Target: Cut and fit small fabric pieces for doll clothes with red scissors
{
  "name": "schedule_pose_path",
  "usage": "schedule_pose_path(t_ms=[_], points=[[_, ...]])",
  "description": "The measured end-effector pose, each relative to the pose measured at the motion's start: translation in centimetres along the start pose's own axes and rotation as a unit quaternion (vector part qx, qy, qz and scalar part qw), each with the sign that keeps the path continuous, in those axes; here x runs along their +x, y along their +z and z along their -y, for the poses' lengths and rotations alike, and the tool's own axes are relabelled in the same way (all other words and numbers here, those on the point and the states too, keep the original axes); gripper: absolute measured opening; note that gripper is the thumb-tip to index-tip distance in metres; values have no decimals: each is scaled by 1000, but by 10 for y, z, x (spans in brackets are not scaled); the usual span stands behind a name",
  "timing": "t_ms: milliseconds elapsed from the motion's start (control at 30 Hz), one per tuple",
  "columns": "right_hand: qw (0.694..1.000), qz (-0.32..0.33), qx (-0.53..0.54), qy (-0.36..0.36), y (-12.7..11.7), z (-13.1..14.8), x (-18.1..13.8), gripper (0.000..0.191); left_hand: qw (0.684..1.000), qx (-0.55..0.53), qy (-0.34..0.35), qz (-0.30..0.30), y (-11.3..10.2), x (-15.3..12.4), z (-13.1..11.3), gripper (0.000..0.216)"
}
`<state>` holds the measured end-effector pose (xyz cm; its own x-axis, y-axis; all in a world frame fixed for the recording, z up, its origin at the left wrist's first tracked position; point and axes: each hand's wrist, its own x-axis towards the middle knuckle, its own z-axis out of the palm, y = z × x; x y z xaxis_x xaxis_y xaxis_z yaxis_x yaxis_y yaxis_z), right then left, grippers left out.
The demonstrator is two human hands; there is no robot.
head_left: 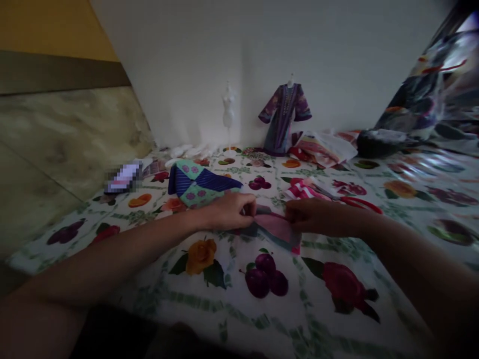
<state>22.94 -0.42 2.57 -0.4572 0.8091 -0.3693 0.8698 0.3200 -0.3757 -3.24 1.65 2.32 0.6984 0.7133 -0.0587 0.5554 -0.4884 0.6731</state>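
Observation:
Between my hands a small piece of pink and grey fabric is stretched just above the tablecloth. My left hand pinches its left edge, thumb against the fingers. On the other side my right hand is closed on the right edge, its fingertips partly hidden in shadow. A grey-blue layer shows beneath the pink, with a bright pink corner at the lower right. Behind my left hand lies a folded patchwork cloth in navy stripes and green flowered patches. A pink-and-white striped cloth lies behind my right hand.
Red-handled scissors lie beyond my right wrist. Against the wall stand a bare white mini mannequin and another wearing a purple patterned robe. A phone is at the left, plastic-wrapped fabric at the back right. A fruit-print tablecloth covers the table.

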Motion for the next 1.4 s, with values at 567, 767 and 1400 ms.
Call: schedule_pose_path(t_ms=[567, 767, 1400], points=[[999, -1, 32, -3, 7, -12, 7, 12, 987, -31, -48, -153, -30, -35, 50, 12], [999, 2, 42, -6, 3, -8, 3, 8, 983, -5, -77, -169, -23, -34, 63, 15], [997, -76, 8, -26, 15, 5, 5, 23, 982, 5, -98, -161, -14, -39, 66, 13]])
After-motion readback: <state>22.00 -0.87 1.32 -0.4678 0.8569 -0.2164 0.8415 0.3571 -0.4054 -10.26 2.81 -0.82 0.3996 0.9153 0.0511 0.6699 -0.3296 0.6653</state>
